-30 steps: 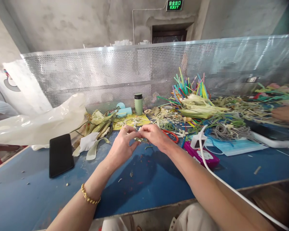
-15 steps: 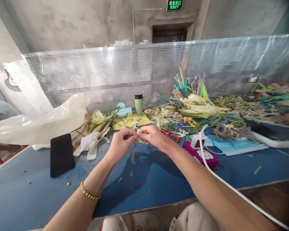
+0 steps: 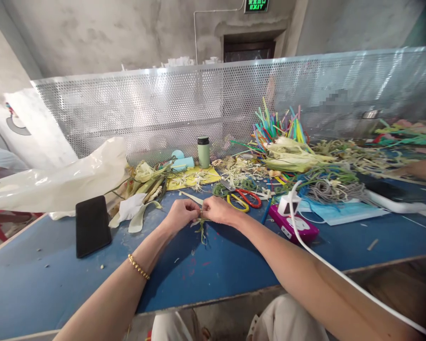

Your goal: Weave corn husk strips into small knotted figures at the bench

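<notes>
Over the blue table, my left hand (image 3: 182, 213) and my right hand (image 3: 216, 210) meet fingertip to fingertip, both pinched closed. Between them is a small bundle of thin green strands (image 3: 201, 232), whose ends dangle below my fingers; the gripped part is mostly hidden. A pale flat strip (image 3: 191, 196) reaches up and left from the fingertips. Just beyond my right hand lie red-handled scissors (image 3: 250, 198) and a yellow-handled pair (image 3: 239, 203). Scraps of pale husk rest on a yellow sheet (image 3: 184, 181) behind the hands.
Left of my arm are a black phone (image 3: 92, 226), husk leaves (image 3: 149, 182) and a plastic bag (image 3: 74, 173). A green bottle (image 3: 203, 152) stands at the back. To the right lie corn husks (image 3: 291, 155), a purple box (image 3: 301, 231) and a white cable (image 3: 326, 265). Another person's hand (image 3: 421, 169) is far right.
My hands have come slightly down and nearer, still pinched together. The pale strip now shows beyond the fingertips, and the yellow-handled scissors have come into sight.
</notes>
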A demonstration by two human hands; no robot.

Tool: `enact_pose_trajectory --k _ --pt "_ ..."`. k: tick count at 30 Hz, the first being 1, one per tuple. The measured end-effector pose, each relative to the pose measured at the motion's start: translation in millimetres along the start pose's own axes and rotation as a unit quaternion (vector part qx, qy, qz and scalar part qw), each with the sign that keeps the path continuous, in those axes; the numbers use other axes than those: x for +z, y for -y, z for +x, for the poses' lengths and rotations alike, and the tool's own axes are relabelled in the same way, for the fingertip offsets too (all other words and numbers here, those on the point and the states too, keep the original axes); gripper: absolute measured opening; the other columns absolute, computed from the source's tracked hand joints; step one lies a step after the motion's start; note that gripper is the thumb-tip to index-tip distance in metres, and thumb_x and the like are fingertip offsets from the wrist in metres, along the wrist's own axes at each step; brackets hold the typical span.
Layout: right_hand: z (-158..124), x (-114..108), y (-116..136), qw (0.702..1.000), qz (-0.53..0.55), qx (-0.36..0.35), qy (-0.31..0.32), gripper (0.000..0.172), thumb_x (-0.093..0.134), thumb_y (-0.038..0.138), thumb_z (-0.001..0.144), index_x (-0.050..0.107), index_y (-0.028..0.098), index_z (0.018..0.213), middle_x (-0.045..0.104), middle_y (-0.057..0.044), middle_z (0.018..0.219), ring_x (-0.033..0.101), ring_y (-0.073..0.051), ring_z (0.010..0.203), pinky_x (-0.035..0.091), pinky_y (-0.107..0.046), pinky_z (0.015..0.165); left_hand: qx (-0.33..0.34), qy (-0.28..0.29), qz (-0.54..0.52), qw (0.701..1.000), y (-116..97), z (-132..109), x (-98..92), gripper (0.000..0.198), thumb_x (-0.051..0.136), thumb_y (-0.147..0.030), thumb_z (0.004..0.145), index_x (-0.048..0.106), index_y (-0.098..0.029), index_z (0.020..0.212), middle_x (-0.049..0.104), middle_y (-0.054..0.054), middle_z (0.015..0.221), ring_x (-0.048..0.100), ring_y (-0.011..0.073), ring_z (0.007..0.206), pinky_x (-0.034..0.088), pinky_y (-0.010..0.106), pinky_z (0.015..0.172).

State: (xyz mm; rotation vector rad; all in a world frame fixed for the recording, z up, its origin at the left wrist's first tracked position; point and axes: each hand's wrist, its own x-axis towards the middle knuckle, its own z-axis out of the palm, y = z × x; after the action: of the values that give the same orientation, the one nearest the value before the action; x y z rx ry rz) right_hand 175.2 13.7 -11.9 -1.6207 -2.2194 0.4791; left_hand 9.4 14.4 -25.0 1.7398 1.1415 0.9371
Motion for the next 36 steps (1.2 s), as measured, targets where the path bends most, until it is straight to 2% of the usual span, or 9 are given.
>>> enact_pose_trajectory --k 6,12,15,19,23,27,29,32,36 --pt "-2.0 -0.2 0.8 0.999 -0.046 0.01 0.017 0.019 0.063 0.03 0.076 0.071 0.016 0.085 0.072 -0.011 0.085 0.065 -0.021 0.077 0.031 -0.025 0.055 0.018 0.053 0.007 0.998 0.6 0.0 -2.8 0.008 0.063 -0.019 0.065 0.066 -0.013 0.07 0.059 -0.002 0.052 0.051 0.0094 0.047 0.037 0.02 0.048" --pt "-4.9 -1.6 3.2 0.998 -0.055 -0.003 0.02 0.015 0.057 0.019 0.08 0.07 0.014 0.087 0.074 -0.015 0.092 0.067 -0.023 0.087 0.036 -0.024 0.06 0.079 0.098 0.074 0.989 0.1 -2.5 -7.6 0.011 0.061 -0.017 0.068 0.069 -0.013 0.075 0.06 -0.002 0.052 0.051 0.0096 0.047 0.035 0.02 0.047" --pt "-8.4 -5.7 6.0 0.998 -0.033 -0.006 0.045 0.016 0.052 0.015 0.083 0.068 0.012 0.084 0.074 -0.014 0.082 0.067 -0.019 0.074 0.037 -0.022 0.056 0.056 0.108 0.056 0.991 -0.9 -3.2 -5.2 0.01 0.061 -0.016 0.067 0.066 -0.013 0.074 0.059 -0.003 0.049 0.053 0.0101 0.046 0.036 0.02 0.048" --pt "-15.1 -11.7 10.3 0.996 0.006 0.009 0.083 0.019 0.046 0.013 0.086 0.065 0.011 0.087 0.071 -0.01 0.07 0.059 -0.013 0.05 0.036 -0.02 0.047 0.026 0.094 0.006 0.995 -1.4 -2.5 -0.8 0.007 0.06 -0.014 0.064 0.059 -0.015 0.071 0.06 -0.003 0.05 0.055 0.0105 0.046 0.038 0.02 0.048" --pt "-19.2 -20.5 10.0 0.995 0.026 0.01 0.095 0.018 0.051 0.013 0.083 0.062 0.012 0.096 0.071 -0.007 0.073 0.059 -0.011 0.049 0.037 -0.018 0.046 0.022 0.088 -0.003 0.996 -2.5 -2.8 1.5 0.009 0.059 -0.012 0.063 0.057 -0.016 0.071 0.062 -0.003 0.052 0.057 0.0109 0.049 0.038 0.02 0.049" --pt "-20.5 -32.6 3.7 0.995 0.03 -0.018 0.093 0.031 0.053 0.009 0.078 0.06 0.013 0.108 0.071 -0.004 0.073 0.06 -0.011 0.05 0.038 -0.018 0.049 0.012 0.073 -0.003 0.997 -4.3 -4.4 3.9 0.008 0.062 -0.016 0.066 0.056 -0.016 0.071 0.062 -0.002 0.053 0.057 0.0108 0.049 0.037 0.02 0.048" --pt "-21.2 -37.8 0.6 0.995 0.025 -0.049 0.083 0.03 0.053 0.007 0.076 0.062 0.014 0.104 0.07 -0.003 0.072 0.06 -0.011 0.051 0.039 -0.019 0.051 0.013 0.061 0.001 0.998 -4.1 -4.4 5.1 0.009 0.064 -0.017 0.067 0.056 -0.017 0.072 0.062 -0.002 0.053 0.057 0.0109 0.049 0.036 0.02 0.048" --pt "-23.6 -43.3 -1.5 0.995 -0.003 -0.088 0.054 0.02 0.053 0.005 0.074 0.067 0.015 0.085 0.067 -0.002 0.066 0.061 -0.011 0.055 0.038 -0.02 0.055 0.008 0.049 -0.001 0.999 -2.0 -3.3 6.5 0.011 0.064 -0.018 0.069 0.054 -0.017 0.074 0.062 -0.002 0.053 0.057 0.0114 0.048 0.037 0.02 0.047" --pt "-28.6 -49.3 -0.6 0.99 -0.112 -0.083 -0.003 0.013 0.062 0.011 0.074 0.066 0.016 0.063 0.065 -0.005 0.063 0.06 -0.016 0.064 0.031 -0.025 0.056 0.007 0.041 0.007 0.999 1.2 -2.0 6.9 0.013 0.065 -0.021 0.07 0.053 -0.018 0.073 0.061 -0.002 0.05 0.053 0.0107 0.044 0.034 0.02 0.045"
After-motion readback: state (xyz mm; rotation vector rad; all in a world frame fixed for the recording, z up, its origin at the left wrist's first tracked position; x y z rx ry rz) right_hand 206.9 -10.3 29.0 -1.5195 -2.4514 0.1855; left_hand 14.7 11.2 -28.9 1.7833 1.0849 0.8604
